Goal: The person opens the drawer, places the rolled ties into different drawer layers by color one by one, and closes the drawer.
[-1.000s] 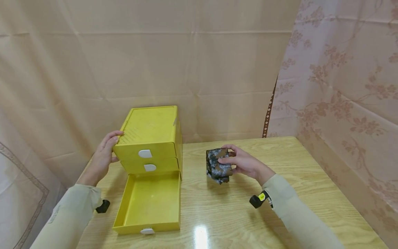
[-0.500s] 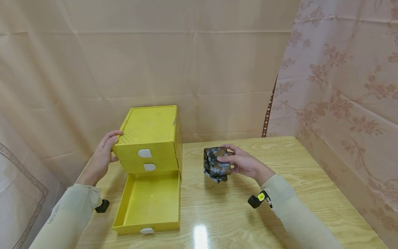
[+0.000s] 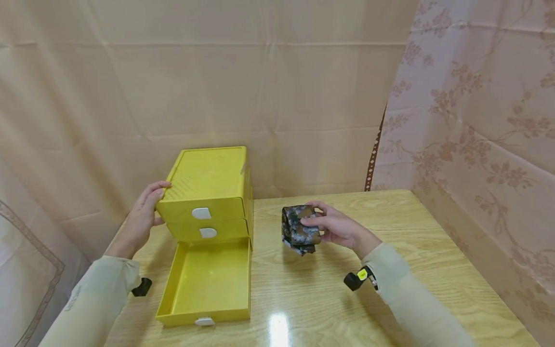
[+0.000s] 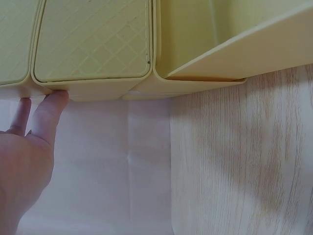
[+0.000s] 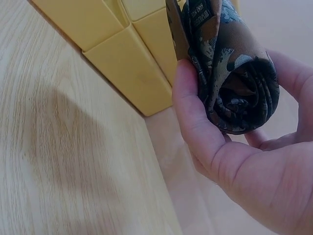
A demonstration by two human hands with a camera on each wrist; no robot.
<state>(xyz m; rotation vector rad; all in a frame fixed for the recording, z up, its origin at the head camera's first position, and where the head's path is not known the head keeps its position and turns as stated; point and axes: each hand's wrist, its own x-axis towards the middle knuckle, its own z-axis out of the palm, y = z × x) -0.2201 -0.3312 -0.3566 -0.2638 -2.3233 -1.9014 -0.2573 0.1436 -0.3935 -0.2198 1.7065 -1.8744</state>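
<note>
A rolled-up camouflage cloth [image 3: 299, 230] in grey, black and brown is gripped by my right hand [image 3: 340, 226], above the table right of the yellow drawer unit [image 3: 212, 173]. Its spiral end and a dark label show in the right wrist view, where thumb and fingers of the right hand [image 5: 249, 161] curl round the roll [image 5: 239, 93]. My left hand [image 3: 140, 217] rests against the left side of the drawer unit near its top edge. In the left wrist view the fairly straight fingers [image 4: 49, 115] touch its side. The bottom drawer [image 3: 212, 279] is pulled out, with nothing in it.
Both upper drawers, with white tabs [image 3: 201, 213], are closed. The unit stands on a light wood table [image 3: 295, 299] against a beige curtain [image 3: 303, 96]. A pink flowered cloth [image 3: 485, 144] hangs at the right. Black cameras [image 3: 353, 281] sit at both wrists.
My right hand has shifted slightly left with the rolled cloth, which has turned a little. The left hand keeps its place on the drawer unit.
</note>
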